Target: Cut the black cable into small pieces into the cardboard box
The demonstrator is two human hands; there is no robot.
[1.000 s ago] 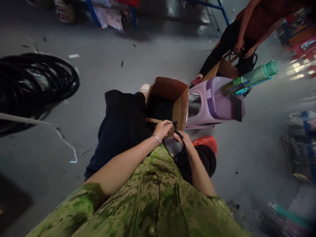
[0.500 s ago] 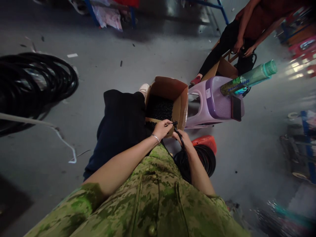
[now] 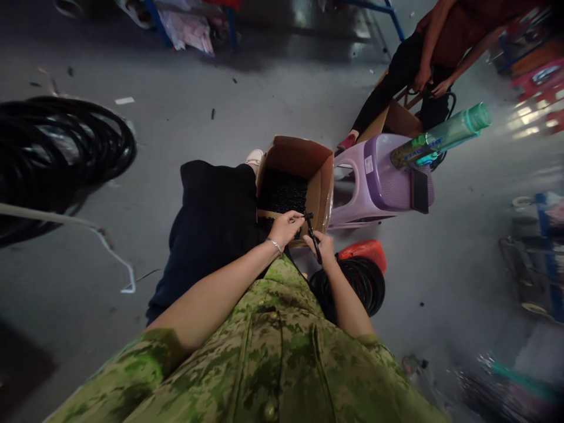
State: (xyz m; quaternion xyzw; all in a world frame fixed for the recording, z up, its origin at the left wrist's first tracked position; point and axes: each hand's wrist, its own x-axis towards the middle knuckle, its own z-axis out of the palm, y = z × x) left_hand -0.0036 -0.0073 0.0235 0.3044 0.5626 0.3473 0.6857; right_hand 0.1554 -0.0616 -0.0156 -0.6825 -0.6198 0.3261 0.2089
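Observation:
My left hand [image 3: 285,228] is closed, thumb and fingertips pinching a small black piece [image 3: 308,217] above the near right part of an open cardboard box [image 3: 321,170]. My right hand [image 3: 323,245] grips black-handled scissors [image 3: 314,239]. Their blades point up toward the small piece and meet it close to my left fingertips; whether they are cutting into it I cannot tell. Many small black pieces [image 3: 284,192] lie inside the box. Beneath my right forearm sits a coil of black tubing [image 3: 363,285], with an orange-red plastic thing [image 3: 366,252] beside it.
Right of the box stands a purple stool [image 3: 379,173] bearing a green bottle [image 3: 440,138] and a dark phone-like object [image 3: 419,191]. A co-worker [image 3: 434,76] sits beyond it, hands over another box. Large black coils [image 3: 66,147] and a bent pale bar [image 3: 106,238] are at left.
The scissors have turned more upright in my right hand, which has moved slightly left and down. My left hand still pinches the small black piece. The whole view has shifted slightly.

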